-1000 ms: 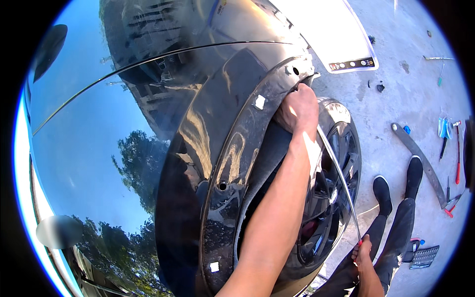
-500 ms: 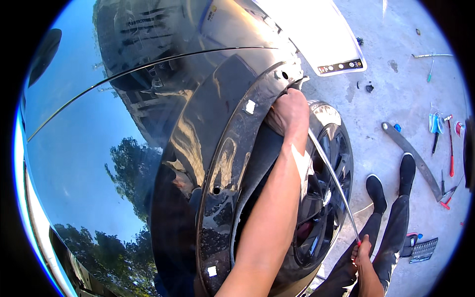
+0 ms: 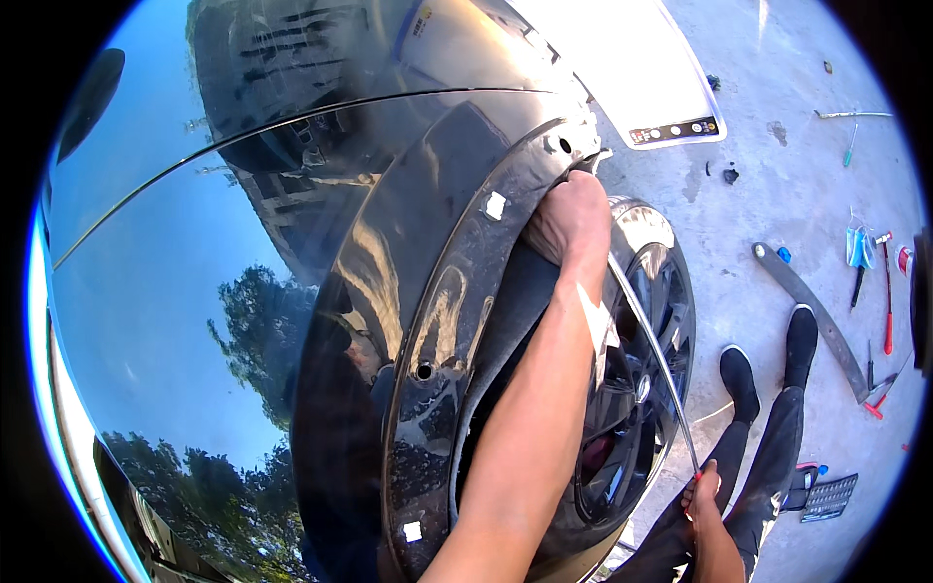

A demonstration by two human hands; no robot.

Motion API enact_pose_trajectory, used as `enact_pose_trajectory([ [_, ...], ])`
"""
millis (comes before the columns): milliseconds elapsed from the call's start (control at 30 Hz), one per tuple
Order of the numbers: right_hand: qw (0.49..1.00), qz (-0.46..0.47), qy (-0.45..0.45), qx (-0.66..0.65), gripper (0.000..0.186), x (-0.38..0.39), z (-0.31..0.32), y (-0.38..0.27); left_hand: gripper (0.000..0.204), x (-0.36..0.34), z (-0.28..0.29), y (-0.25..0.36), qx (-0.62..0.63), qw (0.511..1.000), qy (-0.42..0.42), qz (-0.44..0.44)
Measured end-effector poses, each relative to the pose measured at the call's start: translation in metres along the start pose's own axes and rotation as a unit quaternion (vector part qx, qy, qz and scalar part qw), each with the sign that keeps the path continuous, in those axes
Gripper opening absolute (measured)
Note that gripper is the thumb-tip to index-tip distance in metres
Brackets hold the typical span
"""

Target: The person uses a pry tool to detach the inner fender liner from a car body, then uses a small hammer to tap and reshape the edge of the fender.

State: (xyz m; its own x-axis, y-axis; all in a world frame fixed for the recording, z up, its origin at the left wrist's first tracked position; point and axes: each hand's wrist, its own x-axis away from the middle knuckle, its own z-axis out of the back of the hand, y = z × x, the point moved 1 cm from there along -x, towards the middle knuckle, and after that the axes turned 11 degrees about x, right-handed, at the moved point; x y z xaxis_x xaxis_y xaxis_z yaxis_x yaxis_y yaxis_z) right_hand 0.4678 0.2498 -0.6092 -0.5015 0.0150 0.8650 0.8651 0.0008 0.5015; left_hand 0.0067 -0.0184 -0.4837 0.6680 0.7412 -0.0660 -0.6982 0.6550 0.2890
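Observation:
My left hand [image 3: 571,216] is curled closed at the upper edge of the wheel arch [image 3: 469,282] of a dark, glossy car. Its fingers are tucked under the arch and hidden. A long metal rod [image 3: 653,340] with a red handle slants down from behind my left wrist, in front of the wheel [image 3: 632,418]. My right hand [image 3: 702,489], lower right beside my leg, is wrapped round the handle. Where the rod's upper end sits cannot be seen.
White panel light [image 3: 641,68] stands past the arch. On the concrete lie a dark curved trim strip [image 3: 812,306], a red-handled hammer [image 3: 886,301], a red T-shaped tool [image 3: 875,406] and a dark bit case [image 3: 829,497]. My feet [image 3: 770,360] are beside the wheel.
My right hand and the rod's handle end have swung slightly left, toward the wheel. My left hand stays at the arch. The whole view has shifted a little.

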Motion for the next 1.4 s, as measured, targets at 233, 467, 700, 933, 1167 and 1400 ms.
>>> enact_pose_trajectory([
  [233, 0.999, 0.023, 0.016, -0.024, 0.052, 0.018, 0.006, -0.011, 0.016, -0.005, 0.007, -0.010, -0.050, 0.994, -0.021, -0.094],
  [467, 0.999, 0.019, 0.036, -0.013, 0.051, -0.009, -0.014, -0.009, 0.015, -0.007, -0.002, -0.013, -0.143, 0.975, -0.091, -0.144],
  [700, 0.998, 0.026, 0.051, -0.007, 0.050, 0.003, -0.007, -0.004, 0.035, 0.001, 0.010, 0.004, 0.040, 0.997, -0.060, 0.021],
  [933, 1.000, 0.008, 0.000, -0.008, 0.051, 0.007, 0.006, -0.011, 0.031, 0.003, 0.018, 0.002, 0.025, 0.999, -0.045, 0.003],
  [1167, 0.999, -0.017, 0.030, -0.018, 0.050, -0.003, -0.020, -0.004, 0.035, -0.003, 0.007, -0.004, -0.003, 0.999, -0.048, -0.015],
  [1400, 0.999, -0.036, 0.039, -0.014, 0.054, 0.003, -0.019, 0.001, 0.033, -0.001, 0.013, 0.003, 0.012, 0.999, -0.044, 0.000],
])
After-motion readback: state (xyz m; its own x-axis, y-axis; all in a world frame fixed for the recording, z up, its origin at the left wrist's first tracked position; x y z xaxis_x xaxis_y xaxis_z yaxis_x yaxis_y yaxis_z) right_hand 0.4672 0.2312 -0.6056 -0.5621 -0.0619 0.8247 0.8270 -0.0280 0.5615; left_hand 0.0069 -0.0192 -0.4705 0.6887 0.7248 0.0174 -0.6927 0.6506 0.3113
